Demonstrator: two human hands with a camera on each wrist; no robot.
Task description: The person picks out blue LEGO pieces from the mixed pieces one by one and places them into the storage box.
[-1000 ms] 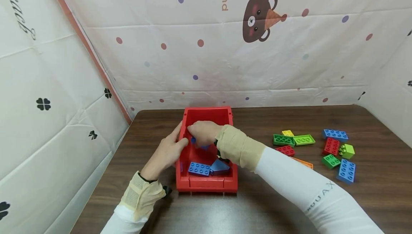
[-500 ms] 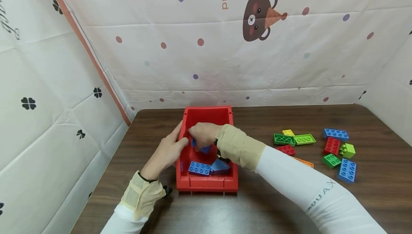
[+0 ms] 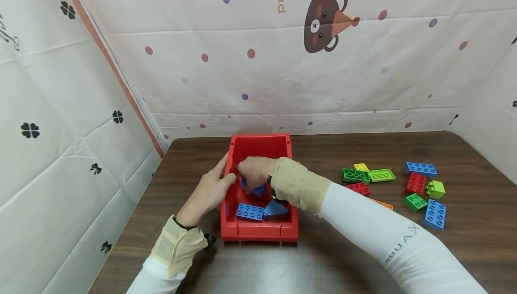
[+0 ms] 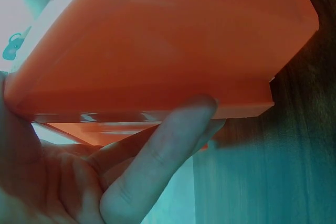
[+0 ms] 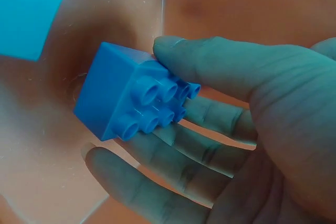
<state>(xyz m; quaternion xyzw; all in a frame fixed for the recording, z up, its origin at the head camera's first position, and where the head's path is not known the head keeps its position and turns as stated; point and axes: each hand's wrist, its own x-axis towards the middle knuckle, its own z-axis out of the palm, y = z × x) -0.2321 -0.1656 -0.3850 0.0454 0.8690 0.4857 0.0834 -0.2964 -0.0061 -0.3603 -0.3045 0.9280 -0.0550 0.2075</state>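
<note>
A red plastic bin [image 3: 260, 231] stands near the middle of the table. My left hand [image 3: 207, 191] grips its left wall, thumb at the rim and fingers along the outside; the left wrist view shows the fingers against the bin's outer side. Inside the bin, my right hand [image 3: 254, 171] holds a blue toy brick [image 5: 121, 93] between thumb and fingers, its studs facing the palm. Another blue studded brick [image 3: 250, 212] and a blue sloped piece [image 3: 276, 210] lie at the bin's near end. The right hand hides part of the bin's floor.
Right of the bin, several loose bricks lie on the brown table [image 3: 335, 244], among them a dark green brick [image 3: 356, 176], a red brick [image 3: 415, 183] and a blue brick [image 3: 435, 213]. A printed curtain [image 3: 194, 83] hangs behind the table and on its left.
My right hand has shifted slightly inside the bin, and more of the blue brick beneath it shows. The left hand and the bin stay put. The curtain at left has shifted leftward.
</note>
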